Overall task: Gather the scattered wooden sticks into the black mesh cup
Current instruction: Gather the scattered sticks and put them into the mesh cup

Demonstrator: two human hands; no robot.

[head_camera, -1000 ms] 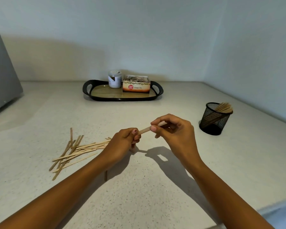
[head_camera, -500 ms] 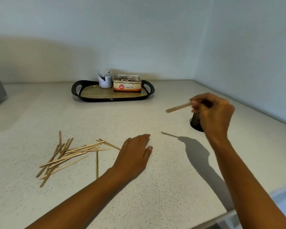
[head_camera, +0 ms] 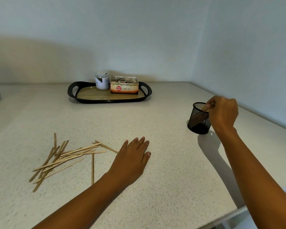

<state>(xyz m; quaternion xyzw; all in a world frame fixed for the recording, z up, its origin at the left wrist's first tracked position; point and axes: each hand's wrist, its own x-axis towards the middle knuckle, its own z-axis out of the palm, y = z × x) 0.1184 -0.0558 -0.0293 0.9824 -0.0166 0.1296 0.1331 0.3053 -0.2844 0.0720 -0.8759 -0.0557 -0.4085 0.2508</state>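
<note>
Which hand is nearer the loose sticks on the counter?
Left. The left hand rests flat beside the scattered sticks; the right hand is across at the black mesh cup.

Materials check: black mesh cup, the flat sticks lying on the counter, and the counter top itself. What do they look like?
Black mesh cup: probably metal wire mesh with a matte black coating; fine see-through grid, solid rim and base.
Thin flat pale sticks: unfinished wood; tan, matte, uneven tone.
Speckled beige counter top: stone or solid-surface composite, smooth with a low sheen; dark flecks throughout, can't tell which.
</note>
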